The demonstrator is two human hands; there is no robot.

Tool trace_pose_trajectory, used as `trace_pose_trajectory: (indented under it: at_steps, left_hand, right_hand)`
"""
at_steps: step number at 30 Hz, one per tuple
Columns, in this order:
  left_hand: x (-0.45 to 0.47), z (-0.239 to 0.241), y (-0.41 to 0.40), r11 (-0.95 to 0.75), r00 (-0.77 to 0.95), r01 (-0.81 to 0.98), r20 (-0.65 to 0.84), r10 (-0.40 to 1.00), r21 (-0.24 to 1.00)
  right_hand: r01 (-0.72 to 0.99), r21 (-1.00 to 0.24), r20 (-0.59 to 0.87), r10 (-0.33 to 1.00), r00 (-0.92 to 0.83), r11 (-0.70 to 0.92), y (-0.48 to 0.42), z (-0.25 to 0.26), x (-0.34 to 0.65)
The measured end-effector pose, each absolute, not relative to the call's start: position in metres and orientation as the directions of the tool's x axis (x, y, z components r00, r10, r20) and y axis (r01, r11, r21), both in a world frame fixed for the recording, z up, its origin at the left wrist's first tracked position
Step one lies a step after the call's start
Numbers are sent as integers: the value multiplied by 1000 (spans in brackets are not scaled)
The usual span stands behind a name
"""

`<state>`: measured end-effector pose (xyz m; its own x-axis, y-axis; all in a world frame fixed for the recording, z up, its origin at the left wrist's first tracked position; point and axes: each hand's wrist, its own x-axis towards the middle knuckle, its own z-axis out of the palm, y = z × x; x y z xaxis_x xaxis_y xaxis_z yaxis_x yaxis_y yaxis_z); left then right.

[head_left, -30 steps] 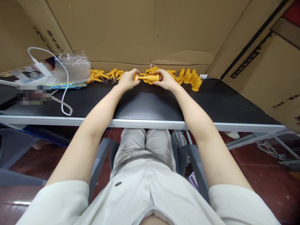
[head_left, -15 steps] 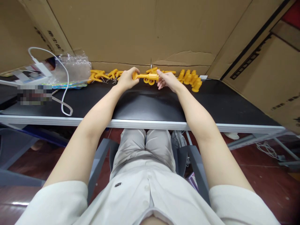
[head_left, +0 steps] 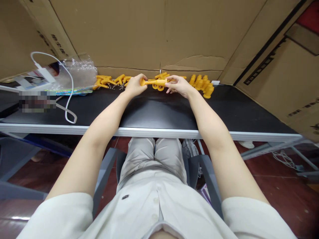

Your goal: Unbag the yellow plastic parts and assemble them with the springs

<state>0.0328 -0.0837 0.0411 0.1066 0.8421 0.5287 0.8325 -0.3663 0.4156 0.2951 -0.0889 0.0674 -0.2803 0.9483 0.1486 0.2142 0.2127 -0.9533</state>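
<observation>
Between my two hands lies a yellow plastic piece [head_left: 159, 82], held level, with a thin ribbed shaft toward the left and a thicker sleeve-like part toward the right. My left hand [head_left: 136, 85] is closed round its rounded left end. At the sleeve's right end, the thumb and forefinger of my right hand [head_left: 179, 87] pinch it, the other fingers curled loosely below. Just behind and under it are yellow rings [head_left: 158, 88], partly hidden. More yellow pieces [head_left: 162, 75] lie behind my hands.
Yellow branched pieces [head_left: 106, 80] with small chains lie at the left. Several yellow cylinders [head_left: 208, 90] stand at the right. Further left are a clear plastic bag [head_left: 78, 71] and a white cable [head_left: 72, 89]. Cardboard [head_left: 149, 36] walls the back of the black table [head_left: 157, 113].
My right fingers have shifted their hold at the sleeve's end, the forefinger now bent over it. The left hand stays almost where it was.
</observation>
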Motion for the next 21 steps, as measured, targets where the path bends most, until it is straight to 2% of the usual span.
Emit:
trace_pose_trajectory:
  at_steps: [9,21]
  left_hand:
    - [28,37,-83,-430,143,809,576,805,401]
    - [33,40,-88,-439,145,794,572,807,419]
  right_hand:
    - [245,-954,97,950,-296,174,-86,64,290]
    - [317,-940,73,982,-172,125,-92,66,283]
